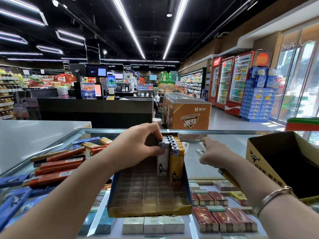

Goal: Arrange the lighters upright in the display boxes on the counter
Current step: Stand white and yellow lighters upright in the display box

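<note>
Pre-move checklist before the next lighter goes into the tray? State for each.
1. Left hand grip on the white lighter in the display tray: ok, fingers pinch its metal top.
2. White lighter upright: ok, it stands beside the yellow lighters.
3. White lighter fully seated in its slot: cannot tell, its base is hard to read.
4. Free slots left: ok, most of the grid in front is empty.
5. Right hand has the next lighter: cannot tell, it reaches toward loose white lighters on the glass counter, grip not visible.
6. Tray sitting flat: ok, it rests on the counter.
</note>
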Demonstrator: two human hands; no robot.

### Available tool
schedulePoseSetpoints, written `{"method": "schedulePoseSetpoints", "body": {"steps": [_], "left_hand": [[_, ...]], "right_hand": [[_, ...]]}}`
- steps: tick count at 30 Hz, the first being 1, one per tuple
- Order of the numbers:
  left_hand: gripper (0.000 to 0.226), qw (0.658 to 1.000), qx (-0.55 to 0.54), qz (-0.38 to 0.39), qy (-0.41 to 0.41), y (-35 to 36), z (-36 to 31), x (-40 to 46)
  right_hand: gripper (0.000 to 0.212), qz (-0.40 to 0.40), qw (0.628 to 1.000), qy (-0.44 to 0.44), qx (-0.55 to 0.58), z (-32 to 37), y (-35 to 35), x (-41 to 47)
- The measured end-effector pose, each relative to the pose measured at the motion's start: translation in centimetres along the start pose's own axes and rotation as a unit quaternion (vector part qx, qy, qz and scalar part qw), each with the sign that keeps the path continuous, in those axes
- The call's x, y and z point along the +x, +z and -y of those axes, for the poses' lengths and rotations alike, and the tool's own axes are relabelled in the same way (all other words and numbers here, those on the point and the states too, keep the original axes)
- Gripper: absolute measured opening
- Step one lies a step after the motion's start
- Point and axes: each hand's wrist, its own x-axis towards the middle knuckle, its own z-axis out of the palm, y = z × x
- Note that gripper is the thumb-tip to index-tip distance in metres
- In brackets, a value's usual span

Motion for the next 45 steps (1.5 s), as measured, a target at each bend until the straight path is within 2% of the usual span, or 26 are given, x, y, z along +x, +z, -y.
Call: {"method": "schedulePoseSetpoints", "body": {"steps": [2, 8, 14, 17, 20, 23, 27, 30, 33, 36, 38, 40, 42, 45], "left_hand": [[0.021, 1.0, -0.001, 0.001, 0.0, 0.0, 0.0, 0.0], [0.021, 1.0, 0.003, -0.002, 0.002, 0.0, -0.1, 0.0], [0.022, 1.0, 0.007, -0.001, 0.003, 0.0, 0.0, 0.0], [0.022, 1.0, 0.004, 0.0, 0.002, 0.0, -0.1, 0.0], [0.023, 1.0, 0.003, 0.007, -0.003, 0.0, -0.2, 0.0], [0.029, 0.999, 0.037, -0.01, 0.017, 0.2, -0.4, 0.0], [0.052, 0.991, 0.022, -0.081, 0.103, 0.3, -1.6, -0.3], [0.052, 0.98, 0.035, -0.1, 0.167, 0.6, -2.1, -0.2], [0.045, 0.974, 0.034, -0.123, 0.185, 0.3, -2.2, -0.1], [0.033, 0.967, 0.087, -0.154, 0.186, -0.3, -2.1, 0.0], [0.028, 0.968, 0.1, -0.171, 0.155, -0.7, -1.9, -0.1], [0.028, 0.977, 0.056, -0.183, 0.097, -1.0, -1.6, -0.2], [0.027, 0.982, -0.037, -0.176, 0.059, -1.3, -1.2, -0.1], [0.033, 0.979, -0.169, -0.113, 0.017, -1.3, -1.4, 0.0]], "right_hand": [[0.058, -0.003, 0.999, -0.021, -0.04, 0.0, 0.2, 0.1], [0.047, -0.024, 0.992, -0.081, -0.098, 0.7, 0.9, -0.1], [0.038, -0.123, 0.976, -0.132, -0.123, 0.8, 1.3, -0.8], [0.034, -0.153, 0.977, -0.138, -0.053, 1.0, 0.1, -1.1], [0.028, -0.173, 0.959, -0.171, 0.143, 1.7, -2.1, -2.3], [0.027, -0.109, 0.926, -0.217, 0.29, 3.3, -4.1, -4.4], [0.032, 0.021, 0.906, -0.292, 0.307, 5.2, -4.9, -6.9], [0.038, 0.039, 0.896, -0.317, 0.307, 5.6, -5.1, -7.4], [0.038, 0.041, 0.899, -0.322, 0.295, 5.6, -5.1, -7.5], [0.036, 0.038, 0.904, -0.317, 0.284, 5.7, -5.0, -7.4], [0.036, 0.04, 0.908, -0.311, 0.279, 5.5, -5.1, -7.4], [0.035, 0.03, 0.912, -0.301, 0.275, 5.3, -5.2, -7.2], [0.031, 0.011, 0.916, -0.282, 0.287, 5.0, -5.2, -7.0], [0.021, -0.011, 0.913, -0.232, 0.335, 4.8, -4.9, -6.5]]}}
